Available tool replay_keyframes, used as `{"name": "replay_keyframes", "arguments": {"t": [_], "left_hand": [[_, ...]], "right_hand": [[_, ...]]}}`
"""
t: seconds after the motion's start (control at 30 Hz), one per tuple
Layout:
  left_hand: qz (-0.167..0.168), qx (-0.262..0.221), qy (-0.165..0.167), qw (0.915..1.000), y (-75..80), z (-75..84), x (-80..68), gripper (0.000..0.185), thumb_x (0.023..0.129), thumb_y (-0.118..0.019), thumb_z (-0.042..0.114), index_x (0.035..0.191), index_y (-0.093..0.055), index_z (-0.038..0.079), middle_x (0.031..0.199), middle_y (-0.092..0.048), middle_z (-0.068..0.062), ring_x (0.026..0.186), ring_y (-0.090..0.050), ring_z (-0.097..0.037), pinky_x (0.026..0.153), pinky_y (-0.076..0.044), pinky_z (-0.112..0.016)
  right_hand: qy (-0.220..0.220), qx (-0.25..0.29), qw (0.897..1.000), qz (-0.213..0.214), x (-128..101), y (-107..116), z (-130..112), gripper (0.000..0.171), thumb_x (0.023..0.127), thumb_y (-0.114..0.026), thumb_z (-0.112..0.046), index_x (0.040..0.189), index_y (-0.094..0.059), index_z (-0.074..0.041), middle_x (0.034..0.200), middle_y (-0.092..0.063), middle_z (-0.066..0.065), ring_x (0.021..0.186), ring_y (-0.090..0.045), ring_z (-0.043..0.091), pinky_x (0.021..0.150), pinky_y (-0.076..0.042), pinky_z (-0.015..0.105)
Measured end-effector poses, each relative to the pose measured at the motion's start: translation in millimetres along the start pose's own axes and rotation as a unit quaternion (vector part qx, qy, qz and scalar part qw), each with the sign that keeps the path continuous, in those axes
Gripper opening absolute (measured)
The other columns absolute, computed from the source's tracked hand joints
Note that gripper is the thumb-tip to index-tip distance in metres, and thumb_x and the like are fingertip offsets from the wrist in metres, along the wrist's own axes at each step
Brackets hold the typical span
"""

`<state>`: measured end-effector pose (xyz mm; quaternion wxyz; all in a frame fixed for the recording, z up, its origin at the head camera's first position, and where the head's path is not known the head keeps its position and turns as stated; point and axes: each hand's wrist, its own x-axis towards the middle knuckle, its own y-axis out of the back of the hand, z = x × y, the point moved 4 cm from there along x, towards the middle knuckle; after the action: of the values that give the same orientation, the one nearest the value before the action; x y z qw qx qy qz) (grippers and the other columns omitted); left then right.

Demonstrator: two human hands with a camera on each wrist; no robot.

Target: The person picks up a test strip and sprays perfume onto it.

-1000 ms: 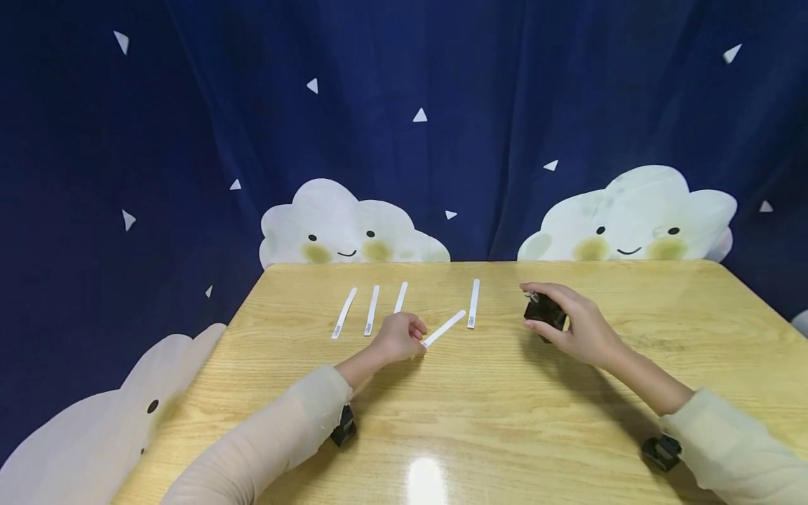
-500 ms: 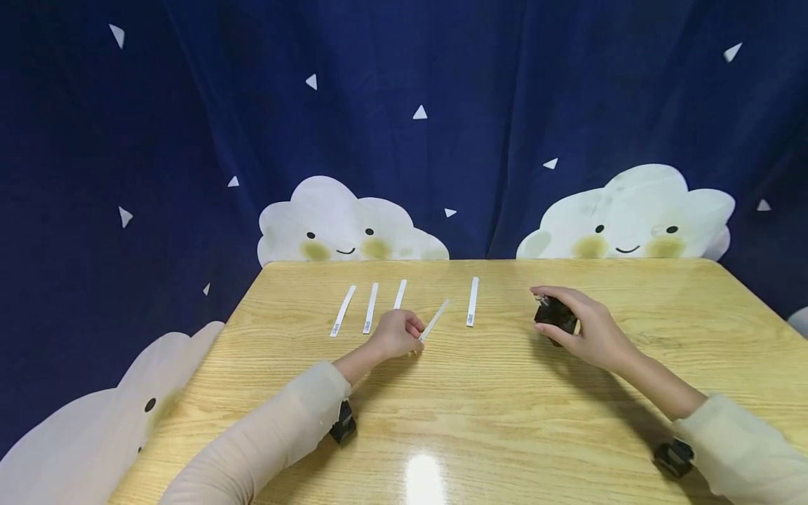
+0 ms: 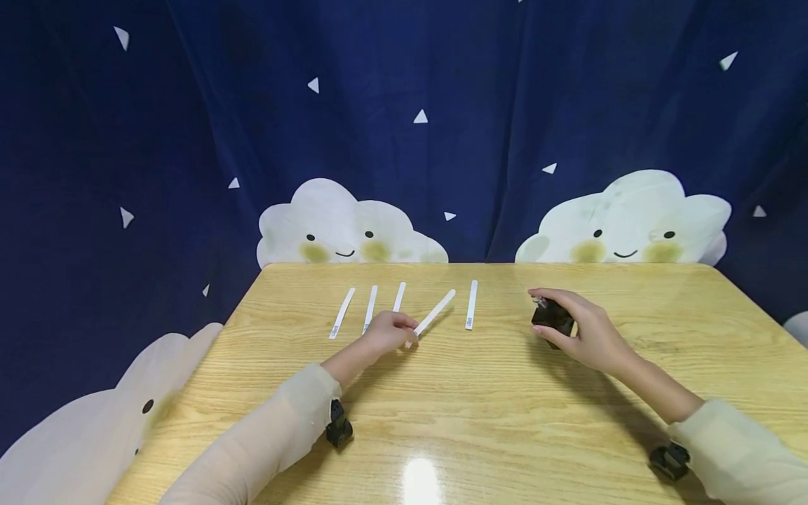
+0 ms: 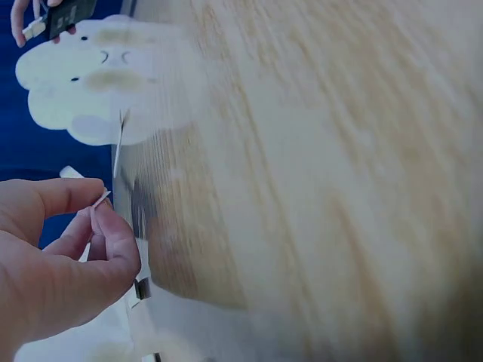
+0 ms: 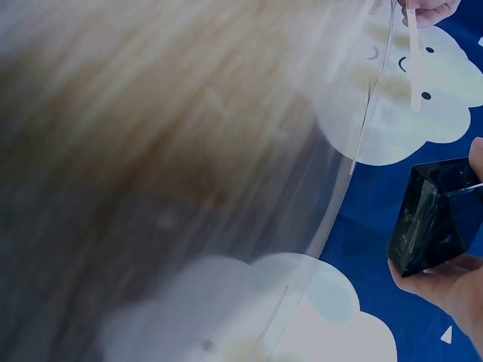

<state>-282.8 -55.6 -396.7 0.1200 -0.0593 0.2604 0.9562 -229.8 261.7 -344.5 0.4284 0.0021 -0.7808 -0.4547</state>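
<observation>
My left hand [image 3: 386, 332] pinches the near end of a white paper test strip [image 3: 435, 311], which slants up to the right over the table. In the left wrist view, thumb and fingertips meet on the strip [image 4: 100, 198], seen almost edge-on. My right hand [image 3: 592, 333] grips a dark, glassy perfume bottle [image 3: 552, 317] with a small silvery nozzle on its left side. The right wrist view shows the bottle [image 5: 430, 219] tilted between thumb and fingers, and the held strip [image 5: 413, 64] farther off. The two hands are well apart.
Several more white strips lie on the wooden table [image 3: 480, 393]: a leftmost strip [image 3: 343, 312], two partly behind my left hand, and a right strip [image 3: 471, 305]. A dark blue curtain [image 3: 480, 140] with clouds stands behind the table's far edge.
The strip in my left hand has swung to a steeper slant, turning edge-on and then flat side out again. My right hand has shifted slightly right with the bottle.
</observation>
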Motion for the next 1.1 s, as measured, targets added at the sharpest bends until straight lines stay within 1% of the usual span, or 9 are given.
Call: {"name": "replay_keyframes", "arguments": {"t": [0.1, 0.23, 0.33, 0.4, 0.53, 0.63, 0.77, 0.9, 1.1], "left_hand": [[0.013, -0.007, 0.002, 0.9999, 1.7, -0.2, 0.3, 0.023, 0.084, -0.066, 0.009, 0.105, -0.071, 0.003, 0.105, -0.069, -0.011, 0.085, -0.059, -0.014, 0.064, -0.048, -0.019], [0.019, -0.052, 0.008, 0.9984, 2.6, -0.4, 2.5, 0.019, 0.085, -0.067, 0.006, 0.102, -0.069, -0.001, 0.100, -0.071, -0.013, 0.072, -0.058, -0.010, 0.066, -0.055, -0.022], [0.013, -0.091, 0.014, 0.9956, 2.1, -0.9, 4.2, 0.019, 0.085, -0.067, 0.004, 0.102, -0.068, -0.005, 0.096, -0.071, -0.014, 0.066, -0.057, -0.009, 0.069, -0.058, -0.024], [0.008, -0.105, 0.016, 0.9943, 1.5, -0.6, 4.4, 0.020, 0.084, -0.068, 0.004, 0.103, -0.067, -0.005, 0.096, -0.072, -0.014, 0.068, -0.059, -0.008, 0.071, -0.058, -0.025], [-0.004, -0.137, 0.013, 0.9904, -0.8, 1.3, 2.3, 0.021, 0.083, -0.069, 0.002, 0.103, -0.065, -0.006, 0.095, -0.074, -0.018, 0.072, -0.067, -0.010, 0.074, -0.060, -0.029], [-0.017, -0.159, 0.008, 0.9871, -3.5, 2.7, 0.9, 0.023, 0.083, -0.069, -0.002, 0.105, -0.063, -0.008, 0.095, -0.074, -0.021, 0.074, -0.071, -0.014, 0.077, -0.061, -0.032], [-0.034, -0.169, 0.002, 0.9850, -6.9, 2.7, 0.2, 0.028, 0.084, -0.068, -0.004, 0.109, -0.061, -0.010, 0.100, -0.072, -0.025, 0.078, -0.073, -0.017, 0.082, -0.060, -0.036], [-0.038, -0.176, 0.005, 0.9837, -8.3, 2.8, 0.7, 0.029, 0.084, -0.067, -0.004, 0.111, -0.060, -0.010, 0.102, -0.071, -0.026, 0.080, -0.073, -0.018, 0.084, -0.059, -0.038], [-0.037, -0.178, 0.002, 0.9834, -8.2, 7.3, -1.9, 0.029, 0.084, -0.067, -0.005, 0.112, -0.060, -0.011, 0.103, -0.071, -0.026, 0.087, -0.073, -0.027, 0.085, -0.059, -0.039]], "right_hand": [[0.005, 0.003, 1.000, 0.003, 3, -1, -1, 0.067, 0.067, -0.084, -0.006, 0.129, -0.059, -0.013, 0.120, -0.067, 0.007, 0.106, -0.062, 0.023, 0.089, -0.039, 0.000], [0.009, 0.006, 1.000, 0.005, 6, -2, -3, 0.068, 0.066, -0.085, -0.005, 0.129, -0.059, -0.012, 0.120, -0.068, 0.007, 0.106, -0.062, 0.023, 0.090, -0.038, 0.000], [0.010, 0.007, 1.000, 0.004, 8, -2, -5, 0.067, 0.067, -0.084, -0.006, 0.129, -0.059, -0.013, 0.120, -0.067, 0.007, 0.107, -0.062, 0.023, 0.092, -0.037, 0.000], [0.010, 0.007, 1.000, 0.004, 9, -3, -6, 0.065, 0.068, -0.084, -0.007, 0.129, -0.059, -0.013, 0.120, -0.067, 0.006, 0.107, -0.062, 0.022, 0.092, -0.037, 0.000], [0.014, 0.015, 1.000, 0.006, 13, -6, -8, 0.064, 0.069, -0.084, -0.009, 0.128, -0.060, -0.013, 0.120, -0.067, 0.006, 0.108, -0.062, 0.021, 0.095, -0.035, 0.000], [0.018, 0.025, 0.999, 0.008, 16, -9, -11, 0.063, 0.070, -0.083, -0.008, 0.128, -0.060, -0.012, 0.120, -0.067, 0.007, 0.109, -0.061, 0.021, 0.096, -0.035, 0.000], [0.019, 0.036, 0.999, 0.003, 20, -13, -15, 0.061, 0.073, -0.081, -0.007, 0.129, -0.059, -0.011, 0.121, -0.066, 0.007, 0.109, -0.061, 0.020, 0.093, -0.037, 0.003], [0.014, 0.043, 0.999, -0.007, 25, -18, -20, 0.059, 0.076, -0.080, -0.009, 0.130, -0.057, -0.011, 0.123, -0.064, 0.007, 0.109, -0.060, 0.018, 0.091, -0.040, 0.006], [0.010, 0.052, 0.998, -0.017, 35, -23, -28, 0.059, 0.078, -0.079, -0.013, 0.133, -0.056, -0.013, 0.127, -0.063, 0.006, 0.117, -0.058, 0.021, 0.097, -0.042, 0.014]]}}
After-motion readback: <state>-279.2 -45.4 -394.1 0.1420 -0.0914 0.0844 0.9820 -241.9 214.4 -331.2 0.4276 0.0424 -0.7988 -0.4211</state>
